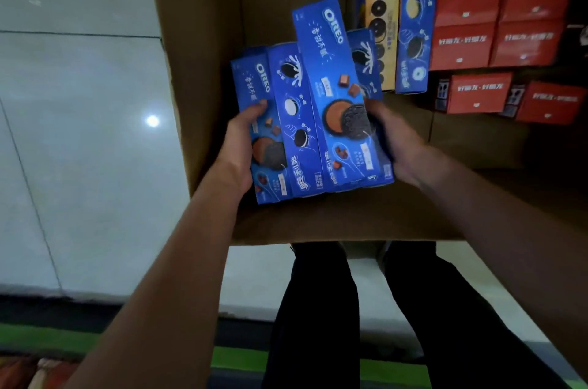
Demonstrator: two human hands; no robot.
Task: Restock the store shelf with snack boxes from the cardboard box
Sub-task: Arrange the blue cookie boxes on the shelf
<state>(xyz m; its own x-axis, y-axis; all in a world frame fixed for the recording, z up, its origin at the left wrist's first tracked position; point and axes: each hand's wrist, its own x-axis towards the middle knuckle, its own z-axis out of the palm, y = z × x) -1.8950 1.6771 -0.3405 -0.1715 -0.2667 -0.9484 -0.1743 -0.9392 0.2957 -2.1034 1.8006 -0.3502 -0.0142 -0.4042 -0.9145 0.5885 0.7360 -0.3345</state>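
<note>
Over the open cardboard box [206,48] I hold a bundle of several blue Oreo snack boxes [318,121] between both hands. My left hand [241,146] grips the bundle's left side, thumb on the front of the leftmost box. My right hand [391,143] clasps the right side, its fingers curled behind the boxes. One box in the middle sticks up higher than the others. The store shelf [477,76] at the upper right carries more blue and yellow Oreo boxes [413,16].
Red snack boxes [515,6] fill the shelf at the far right in stacked rows. A shiny tiled floor [79,102] lies to the left. My dark-trousered legs [350,309] stand below the cardboard box. A green strip runs along the bottom edge.
</note>
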